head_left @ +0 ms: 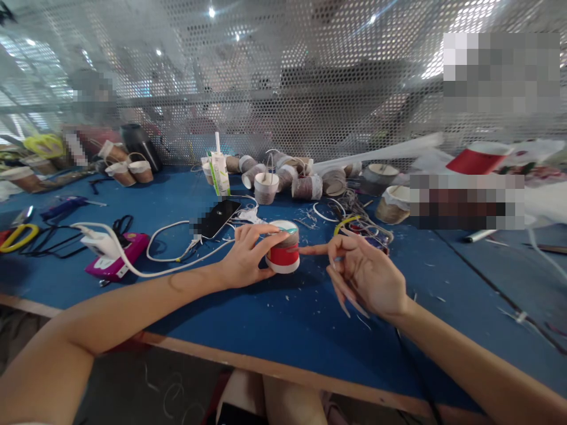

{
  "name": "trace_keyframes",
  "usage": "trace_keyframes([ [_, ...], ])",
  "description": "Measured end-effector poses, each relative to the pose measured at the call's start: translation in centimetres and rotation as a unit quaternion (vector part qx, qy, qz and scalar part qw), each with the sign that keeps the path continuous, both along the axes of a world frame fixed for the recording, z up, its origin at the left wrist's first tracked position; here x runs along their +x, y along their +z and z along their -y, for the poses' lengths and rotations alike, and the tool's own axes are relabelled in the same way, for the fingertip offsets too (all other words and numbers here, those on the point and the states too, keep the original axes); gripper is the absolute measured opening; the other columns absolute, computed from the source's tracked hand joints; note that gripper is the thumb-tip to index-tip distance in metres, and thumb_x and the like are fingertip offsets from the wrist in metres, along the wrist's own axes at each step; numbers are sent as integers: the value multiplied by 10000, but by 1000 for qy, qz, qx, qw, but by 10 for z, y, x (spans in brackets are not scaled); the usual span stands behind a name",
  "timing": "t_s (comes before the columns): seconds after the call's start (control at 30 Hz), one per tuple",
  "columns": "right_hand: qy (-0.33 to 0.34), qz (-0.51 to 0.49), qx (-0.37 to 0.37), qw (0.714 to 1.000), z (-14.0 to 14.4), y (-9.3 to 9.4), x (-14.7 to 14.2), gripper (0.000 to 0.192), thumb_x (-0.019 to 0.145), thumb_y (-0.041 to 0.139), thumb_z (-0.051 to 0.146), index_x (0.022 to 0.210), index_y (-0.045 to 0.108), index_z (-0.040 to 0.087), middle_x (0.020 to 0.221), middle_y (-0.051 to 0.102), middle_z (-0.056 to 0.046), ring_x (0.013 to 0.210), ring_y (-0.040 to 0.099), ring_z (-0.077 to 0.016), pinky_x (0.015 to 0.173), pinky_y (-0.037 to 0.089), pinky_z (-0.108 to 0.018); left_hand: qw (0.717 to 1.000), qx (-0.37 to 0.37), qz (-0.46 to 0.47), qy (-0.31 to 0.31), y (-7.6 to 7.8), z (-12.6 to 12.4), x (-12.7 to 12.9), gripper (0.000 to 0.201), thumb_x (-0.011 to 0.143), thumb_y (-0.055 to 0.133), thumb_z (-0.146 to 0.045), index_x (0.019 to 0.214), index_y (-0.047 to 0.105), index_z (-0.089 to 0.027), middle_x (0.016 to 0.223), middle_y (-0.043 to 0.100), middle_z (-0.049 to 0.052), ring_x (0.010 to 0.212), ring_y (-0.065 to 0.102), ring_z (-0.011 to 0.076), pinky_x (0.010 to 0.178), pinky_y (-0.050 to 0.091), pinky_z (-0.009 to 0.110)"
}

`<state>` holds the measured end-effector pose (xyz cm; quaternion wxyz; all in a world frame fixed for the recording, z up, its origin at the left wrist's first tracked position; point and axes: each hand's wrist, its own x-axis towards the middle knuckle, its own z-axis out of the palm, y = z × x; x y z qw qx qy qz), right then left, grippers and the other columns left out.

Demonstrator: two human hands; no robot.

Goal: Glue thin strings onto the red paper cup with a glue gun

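Note:
A small paper cup (284,257) stands on the blue table, with a red band and a white band at its lower end. Grey cord is wound round its upper part. Gripping it from the left is my left hand (248,255), thumb and fingers round its side and top edge. My right hand (365,274) is to the right of the cup, its palm turned partly up. Its index finger stretches out to the cup's side, and the other fingers are loosely apart. I cannot make out whether a thin strand runs between them.
Several cord-wrapped cups (307,187) lie at the back beside a drink carton (220,172). A phone (218,218), a white cable (153,274) and a purple power adapter (116,260) are on the left. Yellow-handled scissors (20,239) lie far left. Tangled cord (365,227) sits right of centre.

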<state>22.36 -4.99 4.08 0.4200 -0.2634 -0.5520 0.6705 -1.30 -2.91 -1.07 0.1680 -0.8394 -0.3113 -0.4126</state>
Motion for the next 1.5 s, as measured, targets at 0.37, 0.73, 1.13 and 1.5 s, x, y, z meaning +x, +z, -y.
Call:
trace_keyframes([
  [0.37,-22,16,-9,1000,-2,-1,-1,387,926,385,512,748,518,196,1056,745,-152,279,430,-78,296,453,-286,1000,-22,-1,3,-2,-1,-1,673,729,746,-260,1333,447,-267,1191,595,87,1069,558,267,883,372,374],
  [0.73,80,40,18,996,4,-1,-7,442,827,566,641,795,545,201,638,632,19,341,523,-112,395,539,-301,1000,-28,-15,-1,-1,0,-2,674,755,723,-276,1360,430,-234,1194,587,100,1061,539,266,883,371,371],
  [1.13,-89,27,71,993,-7,-2,2,396,877,507,529,646,509,208,710,730,-77,276,446,-104,276,408,-269,999,-33,-5,-12,-3,-1,-1,696,750,737,-303,1373,433,-241,1197,583,104,1071,534,274,891,360,379],
  [1.5,-50,75,130,987,-3,-5,1,443,898,521,554,657,563,184,732,727,-80,365,554,-132,387,507,-302,997,-46,-8,-56,1,-1,-3,723,754,728,-334,1386,404,-200,1214,591,130,1109,555,280,920,404,392],
])
